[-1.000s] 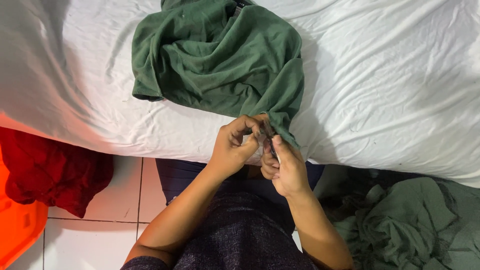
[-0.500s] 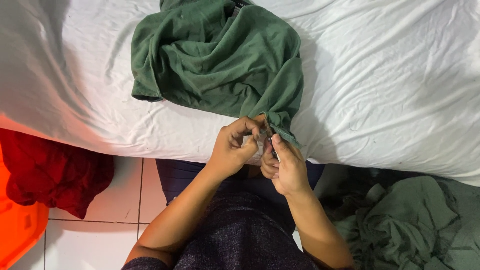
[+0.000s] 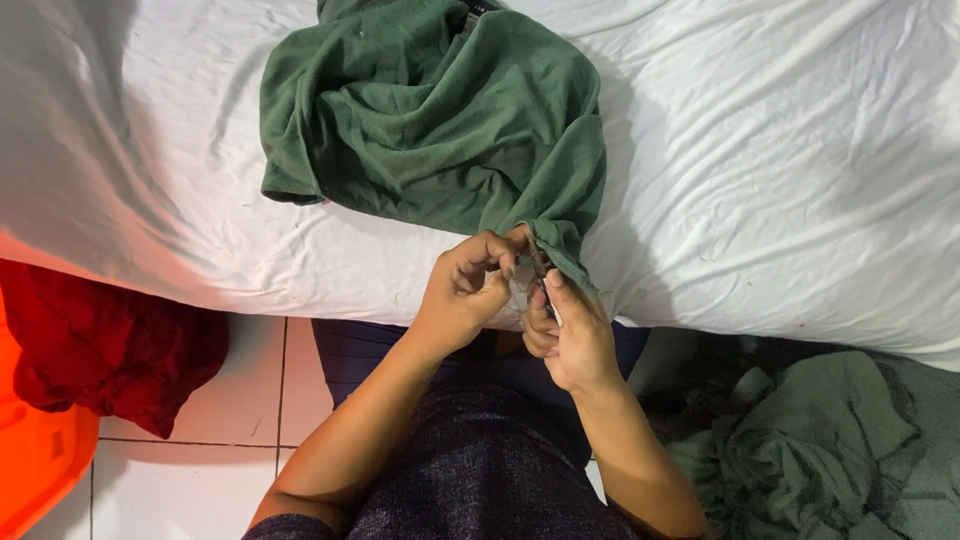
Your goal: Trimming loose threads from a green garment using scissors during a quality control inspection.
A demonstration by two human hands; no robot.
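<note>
A dark green garment (image 3: 440, 120) lies crumpled on a white bedsheet (image 3: 780, 180). Its lower right corner hangs toward the bed's near edge, and both my hands meet there. My left hand (image 3: 465, 290) has its fingers curled in against that corner of cloth. My right hand (image 3: 570, 335) pinches the same hem, with a small dark thing between the fingers that I cannot make out. The two hands touch each other over the mattress edge.
A red cloth (image 3: 110, 350) hangs over an orange bin (image 3: 40, 450) at the lower left. A heap of green cloth (image 3: 820, 450) lies on the floor at the lower right. White floor tiles (image 3: 190, 480) show beside my lap.
</note>
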